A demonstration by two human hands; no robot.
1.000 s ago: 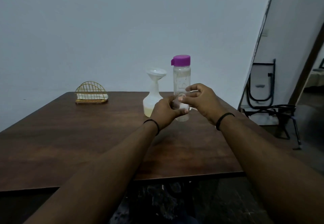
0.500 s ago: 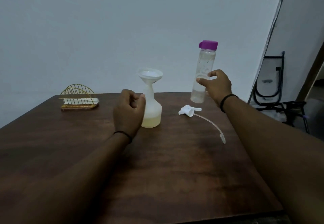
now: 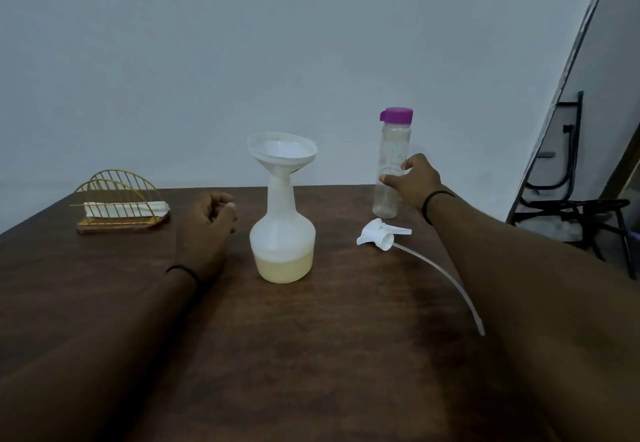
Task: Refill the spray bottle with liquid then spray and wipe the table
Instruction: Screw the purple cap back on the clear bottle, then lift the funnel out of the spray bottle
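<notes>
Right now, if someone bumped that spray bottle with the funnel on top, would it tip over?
Probably not easily: the spray bottle has a wide base with yellowish liquid low down. The funnel is likelier to go: it is wide, sits high and already leans in the narrow neck. Both look like light plastic, so the bottle might slide.

Looked like a plain home room: dark brown wooden desk (image 3: 311, 355) against bare pale wall (image 3: 242, 43), gold wire napkin holder (image 3: 121, 204), black folding metal chair (image 3: 571, 206) at right.
</notes>
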